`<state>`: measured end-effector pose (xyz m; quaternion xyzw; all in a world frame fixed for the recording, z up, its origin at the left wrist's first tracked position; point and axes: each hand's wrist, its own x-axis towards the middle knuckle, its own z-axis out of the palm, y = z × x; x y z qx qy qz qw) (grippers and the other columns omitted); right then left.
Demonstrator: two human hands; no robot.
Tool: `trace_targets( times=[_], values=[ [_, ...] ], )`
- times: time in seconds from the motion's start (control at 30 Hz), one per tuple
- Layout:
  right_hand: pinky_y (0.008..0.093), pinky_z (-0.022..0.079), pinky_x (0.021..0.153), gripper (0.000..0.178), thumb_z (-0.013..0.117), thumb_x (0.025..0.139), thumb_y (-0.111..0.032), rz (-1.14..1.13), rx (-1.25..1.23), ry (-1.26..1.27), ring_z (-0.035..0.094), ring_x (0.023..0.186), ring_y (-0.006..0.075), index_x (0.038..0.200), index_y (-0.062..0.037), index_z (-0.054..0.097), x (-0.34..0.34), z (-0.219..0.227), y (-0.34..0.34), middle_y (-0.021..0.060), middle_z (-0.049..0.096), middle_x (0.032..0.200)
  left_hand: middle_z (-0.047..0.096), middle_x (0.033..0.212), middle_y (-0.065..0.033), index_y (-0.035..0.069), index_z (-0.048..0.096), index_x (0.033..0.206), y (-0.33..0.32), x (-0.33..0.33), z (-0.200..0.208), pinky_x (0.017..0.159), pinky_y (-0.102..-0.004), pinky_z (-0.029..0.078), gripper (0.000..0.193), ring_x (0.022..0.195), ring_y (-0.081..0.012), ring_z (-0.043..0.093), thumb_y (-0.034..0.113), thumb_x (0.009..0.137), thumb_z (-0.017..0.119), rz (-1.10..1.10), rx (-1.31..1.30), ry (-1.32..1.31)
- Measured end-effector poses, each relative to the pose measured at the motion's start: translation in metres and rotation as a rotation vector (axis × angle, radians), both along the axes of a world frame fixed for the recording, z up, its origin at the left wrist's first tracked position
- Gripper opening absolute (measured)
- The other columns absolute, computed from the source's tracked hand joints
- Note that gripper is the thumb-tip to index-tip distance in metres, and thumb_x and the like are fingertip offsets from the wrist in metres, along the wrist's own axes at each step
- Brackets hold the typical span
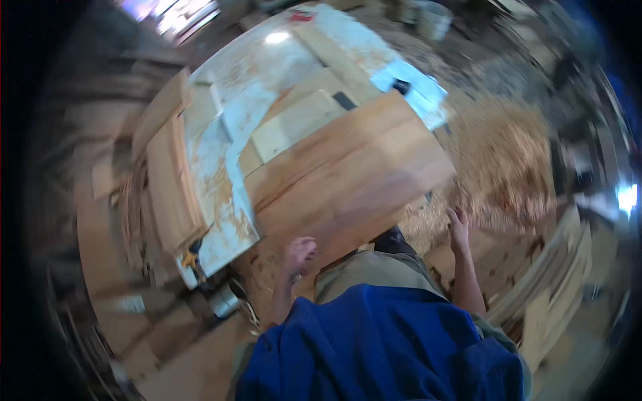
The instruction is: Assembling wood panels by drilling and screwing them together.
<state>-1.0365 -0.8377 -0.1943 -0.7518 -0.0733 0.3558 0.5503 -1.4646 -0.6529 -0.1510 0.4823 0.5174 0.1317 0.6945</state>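
A wide reddish-brown wooden panel (354, 160) lies across the near right part of a white worktable (234, 73), its near edge close to my body. My left hand (299, 254) hovers by the panel's near left edge, fingers loosely bent, with nothing visible in it. Off the panel's right end is my right hand (459, 227), raised over the shavings, thumb and fingers apart and holding nothing. Both hands are somewhat blurred. Behind the panel rests a paler board (294, 123) with a small dark block (344, 100) beside it.
Framed wooden panels (170, 177) stand along the table's left side, near a yellow-and-black tool (192, 259) and a metal can (226, 301). A light blue sheet (416, 87) lies at the far right corner. Wood shavings (508, 164) heap on the right, beyond stacked boards (555, 274).
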Motion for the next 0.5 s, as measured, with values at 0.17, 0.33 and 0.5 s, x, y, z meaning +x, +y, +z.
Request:
trace_targets(
  times=[0.17,0.33,0.5],
  values=[
    [0.0422,0.038,0.095,0.065,0.059,0.083,-0.049,-0.141,0.058,0.596,0.042,0.119,0.0250,0.133,-0.0113,0.038,0.011,-0.061,-0.015,0.0094,0.044,0.130,0.059,0.091,-0.0069,0.005,0.048,0.119,-0.062,-0.055,0.006,0.076,-0.0318,0.048,0.040,0.085,-0.0165,0.057,0.024,0.086,0.060,0.874,0.013,0.337],
    [0.0416,0.039,0.093,0.054,0.060,0.082,-0.050,-0.004,0.123,0.775,0.048,0.108,0.0249,0.118,-0.0107,0.049,0.011,-0.060,0.026,0.0078,0.051,0.115,0.050,0.119,-0.0128,0.002,0.039,0.131,-0.134,-0.035,-0.017,0.098,-0.0433,0.037,0.068,0.112,-0.0284,0.047,0.041,0.082,0.062,1.384,-0.359,-0.230],
    [0.0401,0.049,0.079,0.036,0.065,0.082,-0.038,0.122,0.065,0.925,0.059,0.088,0.0241,0.095,-0.0047,0.059,-0.008,-0.044,0.050,0.0071,0.061,0.089,0.050,0.122,-0.0115,0.005,0.045,0.128,-0.147,-0.019,-0.092,0.099,-0.0396,0.038,0.062,0.115,-0.0278,0.046,0.043,0.083,0.062,1.635,-0.387,-0.312]
  ],
)
